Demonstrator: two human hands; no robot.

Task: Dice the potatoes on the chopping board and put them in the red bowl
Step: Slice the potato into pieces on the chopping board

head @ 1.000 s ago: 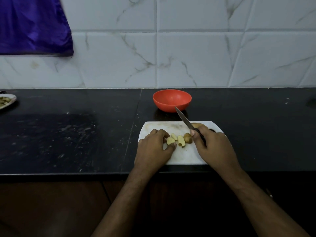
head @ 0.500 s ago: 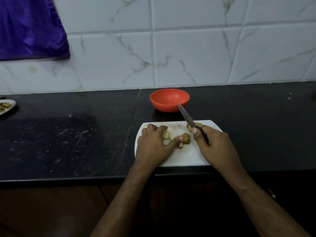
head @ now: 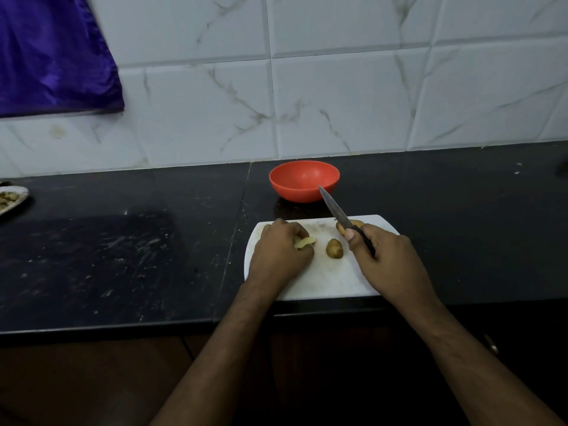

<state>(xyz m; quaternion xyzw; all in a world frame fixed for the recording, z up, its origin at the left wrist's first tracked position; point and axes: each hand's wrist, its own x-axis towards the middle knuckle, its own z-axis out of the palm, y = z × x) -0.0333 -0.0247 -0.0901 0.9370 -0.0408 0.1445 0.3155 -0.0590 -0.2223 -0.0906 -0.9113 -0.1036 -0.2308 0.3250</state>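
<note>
Low in the middle of the frame sits the white chopping board (head: 325,278), right at the front edge of the black counter (head: 123,256). The left hand (head: 278,256) is curled over pale cut potato pieces (head: 305,242) on the board's left side, fingers closed round them. Just right of that, a brown potato piece (head: 334,248) lies alone on the board, touching neither hand. The right hand (head: 388,259) is wrapped round the dark handle of a knife (head: 338,210), blade raised and pointing up-left, its tip crossing in front of the red bowl (head: 304,180). Behind the blade another potato (head: 353,224) rests at the board's far edge, partly hidden. The bowl stands just beyond the board, centre frame. At far left, a plate (head: 12,199) holds scraps. A purple cloth (head: 52,53) hangs upper left against the white tiled wall (head: 338,87).
</note>
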